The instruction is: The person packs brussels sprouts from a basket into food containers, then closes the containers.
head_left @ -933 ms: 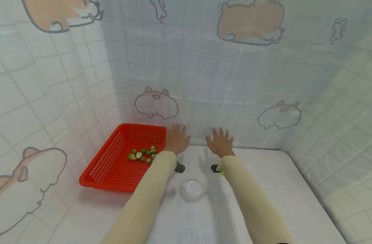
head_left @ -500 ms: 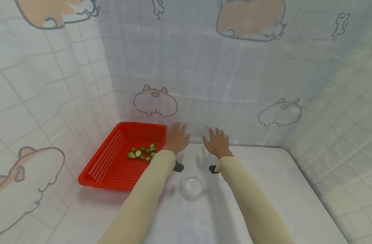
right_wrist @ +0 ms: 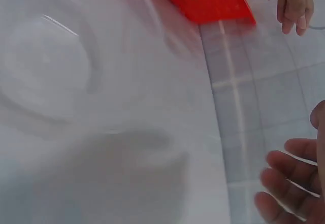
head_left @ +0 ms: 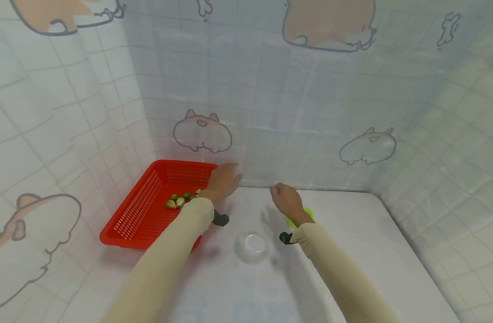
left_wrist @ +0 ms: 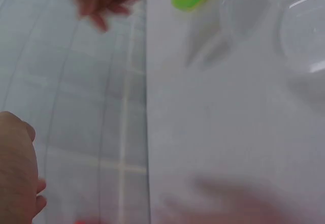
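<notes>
Left hand (head_left: pixel 223 180) and right hand (head_left: pixel 287 200) hang mid-frame, loose and empty; red basket (head_left: pixel 138 207) at left's probably light, stiffish, so grab its rim (head_left: pixel 116 242).

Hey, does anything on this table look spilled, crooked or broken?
Nothing stands out. The Brussels sprouts lie in the red basket, and the clear bowl and a bright green item, partly hidden by the right hand, rest on the white table. I see no spill or damage, though the left sleeve hides part of the basket.
</notes>
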The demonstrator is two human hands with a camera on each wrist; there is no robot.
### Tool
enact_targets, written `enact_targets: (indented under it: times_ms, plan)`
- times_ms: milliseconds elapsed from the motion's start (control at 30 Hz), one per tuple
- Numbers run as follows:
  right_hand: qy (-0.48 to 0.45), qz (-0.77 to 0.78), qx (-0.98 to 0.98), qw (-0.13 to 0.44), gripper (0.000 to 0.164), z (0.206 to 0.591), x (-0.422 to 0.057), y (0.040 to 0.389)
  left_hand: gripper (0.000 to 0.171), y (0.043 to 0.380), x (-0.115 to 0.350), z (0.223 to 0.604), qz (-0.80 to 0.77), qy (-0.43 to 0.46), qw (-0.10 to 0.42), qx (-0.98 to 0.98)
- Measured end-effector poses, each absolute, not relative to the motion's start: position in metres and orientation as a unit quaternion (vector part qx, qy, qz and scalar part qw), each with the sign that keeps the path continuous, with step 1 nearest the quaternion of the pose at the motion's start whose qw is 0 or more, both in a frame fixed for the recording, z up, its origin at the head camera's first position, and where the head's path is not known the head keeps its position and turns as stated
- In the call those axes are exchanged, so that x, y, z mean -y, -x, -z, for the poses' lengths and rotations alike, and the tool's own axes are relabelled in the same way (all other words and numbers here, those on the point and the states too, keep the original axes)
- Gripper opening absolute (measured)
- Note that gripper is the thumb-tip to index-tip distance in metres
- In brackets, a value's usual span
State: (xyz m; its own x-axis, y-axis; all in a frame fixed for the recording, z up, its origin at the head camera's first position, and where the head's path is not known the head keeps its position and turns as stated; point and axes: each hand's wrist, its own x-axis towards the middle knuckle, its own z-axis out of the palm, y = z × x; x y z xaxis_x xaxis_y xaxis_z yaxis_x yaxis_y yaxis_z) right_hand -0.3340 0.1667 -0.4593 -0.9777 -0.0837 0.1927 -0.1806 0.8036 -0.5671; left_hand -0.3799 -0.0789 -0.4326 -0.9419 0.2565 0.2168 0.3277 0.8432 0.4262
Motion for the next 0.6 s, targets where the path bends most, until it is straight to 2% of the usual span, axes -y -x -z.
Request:
enact_targets:
  times_ms: [167,367,600]
  plan:
    - [-0.049,-0.389,0.92,0.026,0.046,0.477,-0.169,0.313,0.052,0.377,0.116,0.433,0.292,0.136,0.049,0.946]
    - [-0.021,-0.451,0.89,-0.067,0.052,0.49,-0.174,0.281,0.047,0.377,0.155,0.439,0.323,0.122,0.052,0.937]
    - [-0.022,-0.469,0.874,-0.126,0.054,0.506,-0.178,0.247,0.059,0.381,0.202,0.451,0.325,0.091,0.033,0.941]
